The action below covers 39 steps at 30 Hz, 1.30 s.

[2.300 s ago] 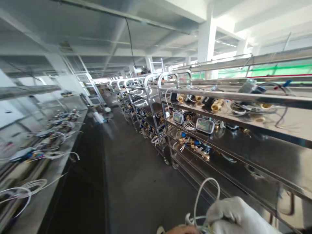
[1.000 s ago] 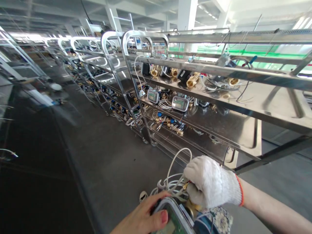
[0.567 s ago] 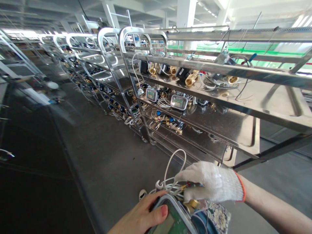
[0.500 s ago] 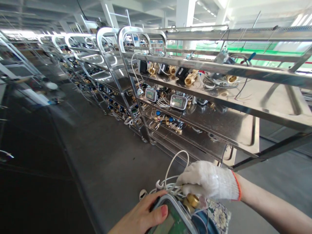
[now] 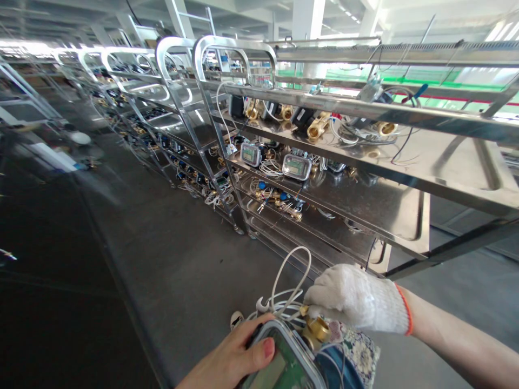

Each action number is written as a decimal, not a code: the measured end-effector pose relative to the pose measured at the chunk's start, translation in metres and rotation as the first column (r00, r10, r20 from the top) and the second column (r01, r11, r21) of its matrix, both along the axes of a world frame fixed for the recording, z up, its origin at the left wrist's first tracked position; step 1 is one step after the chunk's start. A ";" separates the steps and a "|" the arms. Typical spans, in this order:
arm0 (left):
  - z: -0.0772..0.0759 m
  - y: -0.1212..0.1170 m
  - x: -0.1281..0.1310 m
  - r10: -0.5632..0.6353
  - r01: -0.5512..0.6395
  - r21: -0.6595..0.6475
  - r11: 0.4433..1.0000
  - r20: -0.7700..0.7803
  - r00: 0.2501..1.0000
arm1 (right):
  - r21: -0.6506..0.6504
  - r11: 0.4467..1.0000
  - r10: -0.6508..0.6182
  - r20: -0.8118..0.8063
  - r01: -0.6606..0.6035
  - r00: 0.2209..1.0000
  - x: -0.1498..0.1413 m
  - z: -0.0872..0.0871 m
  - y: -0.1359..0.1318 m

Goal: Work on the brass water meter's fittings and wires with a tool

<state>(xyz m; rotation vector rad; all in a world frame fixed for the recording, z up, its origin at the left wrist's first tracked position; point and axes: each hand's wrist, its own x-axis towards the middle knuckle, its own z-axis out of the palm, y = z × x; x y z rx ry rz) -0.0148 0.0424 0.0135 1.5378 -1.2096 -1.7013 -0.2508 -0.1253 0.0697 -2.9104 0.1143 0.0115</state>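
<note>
My bare left hand [image 5: 231, 359] grips a meter [image 5: 286, 364] with a clear-framed green display and a brass fitting [image 5: 315, 330], thumb pressed on the display's edge. My right hand [image 5: 357, 297], in a white knit glove, closes its fingers on the bundle of white cable [image 5: 284, 294] and a small brass tip beside the fitting. A loop of cable arches up above the hands. Both hands are at the bottom of the view, in front of a steel rack [image 5: 365, 200].
Steel shelf racks run in a row down the right, holding similar meters [image 5: 297, 166], brass fittings [image 5: 318, 127] and coiled wires. A dark aisle floor [image 5: 170, 254] stretches left of them. More benches stand blurred at far left. A patterned sleeve or apron sits under the meter.
The view swung right from the aisle toward the rack. My hands rose into view with the meter; in the last second the right glove shifted slightly on the cable near the brass fitting.
</note>
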 end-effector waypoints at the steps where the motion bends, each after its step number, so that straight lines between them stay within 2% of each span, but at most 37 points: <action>1: 0.000 -0.001 0.000 -0.006 0.006 0.016 1.000 0.017 1.000 | -0.022 1.000 -0.013 -0.004 0.013 1.000 0.000 0.000 0.001; 3: 0.000 -0.002 -0.001 -0.015 0.014 0.037 0.999 0.039 0.999 | -0.048 0.998 -0.029 -0.002 0.028 1.000 -0.001 0.000 0.002; 8: 0.002 -0.003 0.000 -0.006 0.004 0.060 0.998 0.032 0.999 | 0.037 0.999 0.005 0.012 -0.006 1.000 -0.002 -0.001 0.001; 14: 0.001 -0.003 -0.001 -0.014 0.009 0.067 0.998 0.066 0.998 | 0.020 1.000 -0.024 0.024 0.024 0.999 -0.005 -0.002 -0.001; 17: 0.001 -0.003 -0.004 0.054 -0.055 0.046 0.997 0.023 0.998 | 0.158 0.987 -0.015 0.045 0.008 0.999 -0.006 -0.002 -0.003; 20: 0.002 -0.004 -0.007 0.092 -0.086 0.064 0.994 -0.099 0.991 | 0.329 0.944 -0.065 0.102 0.028 0.993 -0.005 -0.007 -0.002; 22: 0.002 -0.004 -0.010 0.126 -0.115 0.072 0.991 -0.182 0.975 | 0.457 0.886 -0.164 0.162 0.073 0.973 -0.002 -0.015 0.000; 23: 0.002 -0.004 -0.011 0.161 -0.147 0.077 0.986 -0.217 0.963 | 0.534 0.840 -0.231 0.185 0.100 0.955 0.000 -0.019 0.002; 25: 0.003 -0.003 -0.013 0.252 -0.234 0.096 0.967 -0.272 0.929 | 0.687 0.713 -0.360 0.189 0.139 0.914 0.003 -0.028 0.006; 27: 0.004 -0.002 -0.014 0.322 -0.301 0.114 0.947 -0.302 0.897 | 0.805 0.574 -0.437 0.145 0.151 0.888 0.008 -0.035 0.010; 29: 0.007 -0.002 -0.015 0.343 -0.325 0.111 0.939 -0.310 0.887 | 0.864 0.482 -0.460 0.108 0.145 0.882 0.013 -0.040 0.012; 34: 0.015 -0.005 -0.019 0.273 -0.243 0.132 0.961 -0.323 0.906 | 0.902 0.421 -0.483 0.132 0.097 0.865 0.031 -0.041 0.017; 36: 0.016 -0.005 -0.021 0.251 -0.220 0.126 0.967 -0.339 0.907 | 0.921 0.378 -0.486 0.114 0.091 0.867 0.036 -0.043 0.021; 38: 0.015 -0.005 -0.022 0.256 -0.239 0.091 0.967 -0.358 0.898 | 0.951 0.297 -0.522 0.085 0.087 0.848 0.039 -0.049 0.022; 39: 0.015 -0.005 -0.022 0.273 -0.266 0.068 0.962 -0.354 0.895 | 0.968 0.237 -0.556 0.065 0.084 0.829 0.040 -0.054 0.021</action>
